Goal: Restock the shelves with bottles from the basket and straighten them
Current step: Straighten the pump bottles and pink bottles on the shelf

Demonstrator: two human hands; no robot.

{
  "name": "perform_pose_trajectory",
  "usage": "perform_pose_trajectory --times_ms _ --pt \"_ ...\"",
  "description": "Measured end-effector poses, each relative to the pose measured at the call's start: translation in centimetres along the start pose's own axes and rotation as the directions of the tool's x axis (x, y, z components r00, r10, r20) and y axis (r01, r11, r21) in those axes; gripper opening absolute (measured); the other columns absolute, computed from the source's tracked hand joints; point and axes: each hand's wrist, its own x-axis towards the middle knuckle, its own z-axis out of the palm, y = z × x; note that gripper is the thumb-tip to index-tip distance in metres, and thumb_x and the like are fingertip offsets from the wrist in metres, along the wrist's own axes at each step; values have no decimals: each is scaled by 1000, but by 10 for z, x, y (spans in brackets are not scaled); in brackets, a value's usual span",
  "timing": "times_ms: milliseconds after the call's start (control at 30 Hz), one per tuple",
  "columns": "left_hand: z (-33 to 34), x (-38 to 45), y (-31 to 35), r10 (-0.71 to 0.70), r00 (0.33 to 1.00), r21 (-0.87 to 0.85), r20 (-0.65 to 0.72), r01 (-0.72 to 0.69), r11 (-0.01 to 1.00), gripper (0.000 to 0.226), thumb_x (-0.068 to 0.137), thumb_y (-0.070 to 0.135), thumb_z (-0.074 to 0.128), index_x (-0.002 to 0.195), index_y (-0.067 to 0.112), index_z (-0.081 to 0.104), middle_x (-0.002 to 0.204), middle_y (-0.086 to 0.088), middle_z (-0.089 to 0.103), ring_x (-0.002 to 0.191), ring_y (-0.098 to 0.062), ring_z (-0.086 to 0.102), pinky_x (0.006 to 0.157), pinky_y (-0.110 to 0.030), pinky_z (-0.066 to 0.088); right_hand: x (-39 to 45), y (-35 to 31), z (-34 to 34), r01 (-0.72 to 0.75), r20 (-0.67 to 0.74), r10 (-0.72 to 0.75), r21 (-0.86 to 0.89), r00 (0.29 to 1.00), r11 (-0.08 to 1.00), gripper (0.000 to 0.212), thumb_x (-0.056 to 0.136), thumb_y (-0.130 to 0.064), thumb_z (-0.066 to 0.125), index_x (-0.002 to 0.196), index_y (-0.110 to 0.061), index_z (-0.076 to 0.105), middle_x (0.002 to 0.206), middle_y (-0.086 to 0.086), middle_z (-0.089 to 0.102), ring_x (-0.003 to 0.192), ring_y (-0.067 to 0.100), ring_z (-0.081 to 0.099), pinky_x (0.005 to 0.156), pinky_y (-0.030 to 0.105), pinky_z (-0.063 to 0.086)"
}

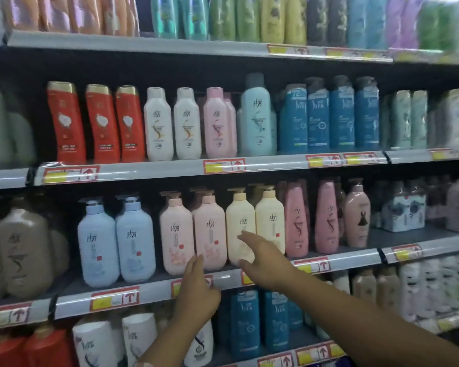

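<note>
Shelf: six pump bottles

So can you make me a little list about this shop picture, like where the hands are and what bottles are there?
place: shop shelves full of bottles
left hand: reaching up, fingers straight, at the right pink pump bottle
right hand: fingers spread on the left cream pump bottle
same shelf, further left: two light blue pump bottles
shelf above: red bottles, white ones, a pink one, blue ones
basket: not in view
bottle in a hand: none
</note>
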Motion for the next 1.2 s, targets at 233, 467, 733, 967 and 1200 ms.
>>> perform_pose_trajectory --times_ms 233,467,733,967,1200 --pt "42 3 76 237 972 -58 -5 -236 970 66 89 3 62 147 26 39 145 13 42 133 -8 39 120 -36 33 -32 75 -25 -94 -148 119 163 982 982 46 94 -17 65 136 -31 50 132 -15 55 112 -8 51 109 21 42" --pt "63 36 144 406 914 69 7 -405 912 64 93 12 57 151 30 36 150 14 38 133 -4 36 117 -23 28 -27 149 -34 -126 -200 198 323 959 938 53 95 -15 65 131 -42 37 125 -27 34 106 -12 43 86 -1 30" --pt "69 92 187 592 800 414 95 -573 707 64 94 15 57 154 24 35 159 5 34 146 -9 27 115 -15 14 -14 197 -3 -119 -232 235 423 944 898 74 94 -20 66 156 -28 27 158 -16 28 134 -2 30 116 19 23" --pt "88 115 216 666 732 509 141 -631 585 59 91 11 59 148 15 44 147 -2 48 137 -16 40 113 -22 27 7 206 8 -76 -327 202 359 923 930 77 95 -29 64 159 -21 22 163 -5 28 146 13 30 119 29 25" --pt "109 144 215 623 774 652 113 -531 542 49 93 24 56 141 19 48 132 -3 55 120 -21 54 100 -36 45 25 215 3 -119 -373 158 124 914 985 74 87 -33 72 149 -13 37 143 5 51 128 22 50 106 38 46"
